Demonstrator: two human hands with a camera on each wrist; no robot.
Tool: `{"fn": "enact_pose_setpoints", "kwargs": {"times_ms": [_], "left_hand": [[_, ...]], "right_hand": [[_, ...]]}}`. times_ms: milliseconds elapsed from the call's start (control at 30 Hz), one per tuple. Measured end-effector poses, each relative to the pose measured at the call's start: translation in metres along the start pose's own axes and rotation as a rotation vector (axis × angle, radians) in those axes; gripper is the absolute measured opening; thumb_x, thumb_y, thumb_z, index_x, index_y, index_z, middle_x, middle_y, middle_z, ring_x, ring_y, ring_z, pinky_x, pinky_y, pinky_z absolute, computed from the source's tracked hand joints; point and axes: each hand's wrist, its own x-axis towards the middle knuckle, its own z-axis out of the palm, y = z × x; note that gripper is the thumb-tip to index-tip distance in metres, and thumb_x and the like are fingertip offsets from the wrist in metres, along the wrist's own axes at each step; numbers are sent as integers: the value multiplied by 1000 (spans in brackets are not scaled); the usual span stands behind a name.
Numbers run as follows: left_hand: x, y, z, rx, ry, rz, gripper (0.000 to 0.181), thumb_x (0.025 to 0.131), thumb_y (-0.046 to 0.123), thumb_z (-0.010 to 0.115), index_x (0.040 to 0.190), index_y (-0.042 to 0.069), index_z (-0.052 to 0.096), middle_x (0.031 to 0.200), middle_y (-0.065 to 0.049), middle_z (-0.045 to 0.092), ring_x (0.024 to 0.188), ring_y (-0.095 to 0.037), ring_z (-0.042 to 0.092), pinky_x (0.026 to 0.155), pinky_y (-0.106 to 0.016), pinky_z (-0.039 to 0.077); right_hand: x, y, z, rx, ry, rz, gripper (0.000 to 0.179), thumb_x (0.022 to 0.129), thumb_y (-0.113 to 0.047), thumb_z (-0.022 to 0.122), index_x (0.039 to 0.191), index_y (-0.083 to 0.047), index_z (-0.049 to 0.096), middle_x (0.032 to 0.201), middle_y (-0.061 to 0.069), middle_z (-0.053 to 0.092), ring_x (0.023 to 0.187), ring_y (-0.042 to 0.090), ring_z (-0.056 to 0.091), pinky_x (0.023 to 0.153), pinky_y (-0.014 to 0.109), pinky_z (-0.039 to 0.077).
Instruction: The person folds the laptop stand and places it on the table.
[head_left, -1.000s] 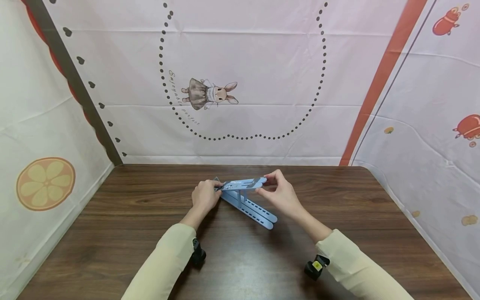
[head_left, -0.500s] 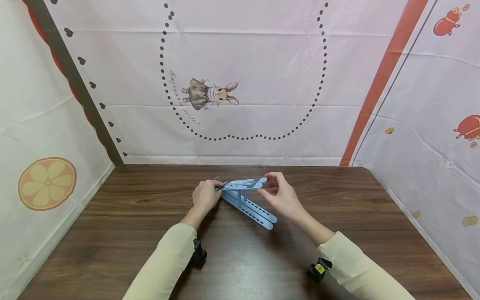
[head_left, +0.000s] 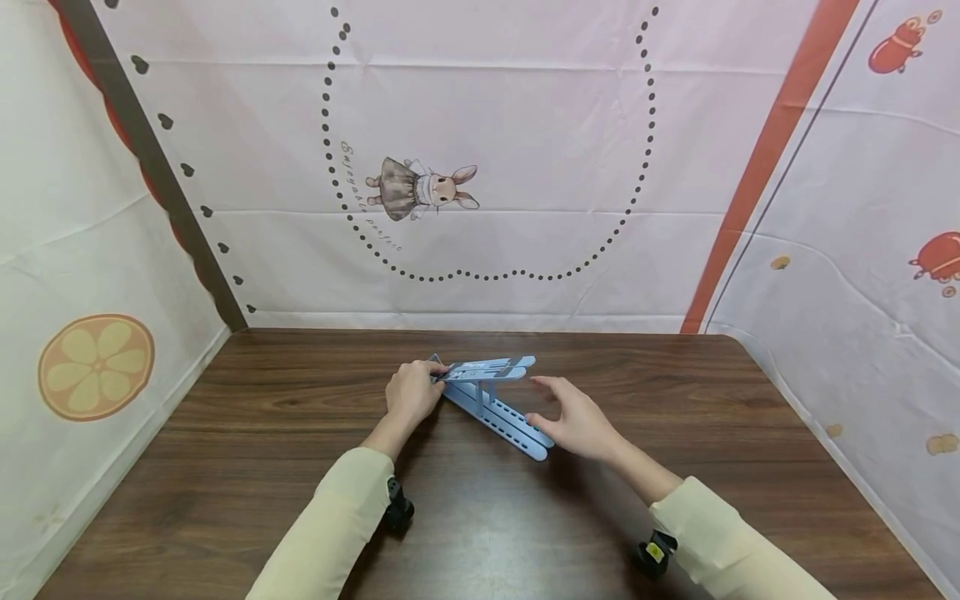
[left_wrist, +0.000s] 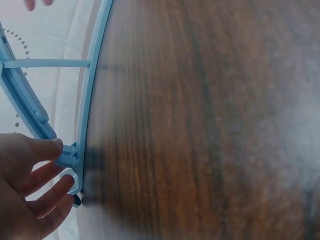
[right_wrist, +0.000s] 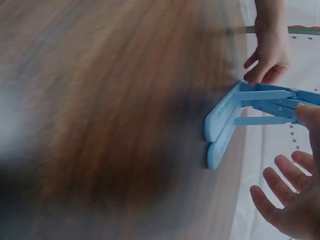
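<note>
The left hand (head_left: 414, 392) pinches the joined end of a blue folding stand (head_left: 487, 369), just as it did a second ago. The right hand (head_left: 576, 423) has changed: earlier it held the far tips of the upper bars, and now it has let go and dropped lower, fingers spread with thumb apart, just beside the stand; whether the thumb touches it, I cannot tell. The stand itself has barely moved. It sits on the brown wood-grain counter (head_left: 480, 525), its paired, slotted lower bars (head_left: 534, 450) lying flat, the printed upper bars with grey patches raised over them on thin struts (head_left: 480, 402). Behind hangs a pale printed cloth (head_left: 525, 133).
</note>
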Motion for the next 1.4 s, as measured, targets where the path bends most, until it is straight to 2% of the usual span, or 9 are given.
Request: {"fn": "enact_pose_setpoints", "kwargs": {"times_ms": [233,433,600,933,1200,1400], "left_hand": [[0,0,0,13,-2,11,23,80,19,69,103,24,72,105,-10,68,84,-32,66,54,-41,49],[-1,0,0,15,-5,9,24,80,18,69,103,24,72,106,-10,68,84,-31,66,54,-41,49],[-1,0,0,16,-1,15,23,80,18,70,102,23,72,105,-10,68,84,-31,66,53,-41,49],[-2,2,-1,33,-26,19,26,81,20,68,107,23,70,109,-9,67,83,-31,66,51,-38,47],[-4,2,-2,52,-30,12,27,81,22,68,108,25,69,111,-9,66,79,-29,65,47,-36,44],[-6,3,-5,44,-9,-21,25,79,24,69,104,26,71,103,-5,69,79,-29,66,49,-38,46]], "right_hand": [[-10,7,5,-135,-72,-15,55,80,-32,69,127,-8,52,117,7,58,99,23,57,76,40,49],[-17,9,9,-240,-80,-46,50,77,-32,71,117,-6,58,107,6,60,93,19,56,73,36,48],[-20,11,12,-303,-91,-54,46,75,-33,73,112,-9,61,98,2,60,83,13,52,66,30,45],[-21,11,16,-378,-101,-66,50,72,-34,76,114,-9,62,90,2,57,76,13,50,57,26,41],[-20,11,20,-388,-97,-45,45,71,-32,76,108,-8,64,86,0,55,71,11,45,54,24,38],[-19,11,19,-395,-95,-42,43,71,-32,77,105,-9,64,86,1,55,72,11,47,55,26,40]]}}
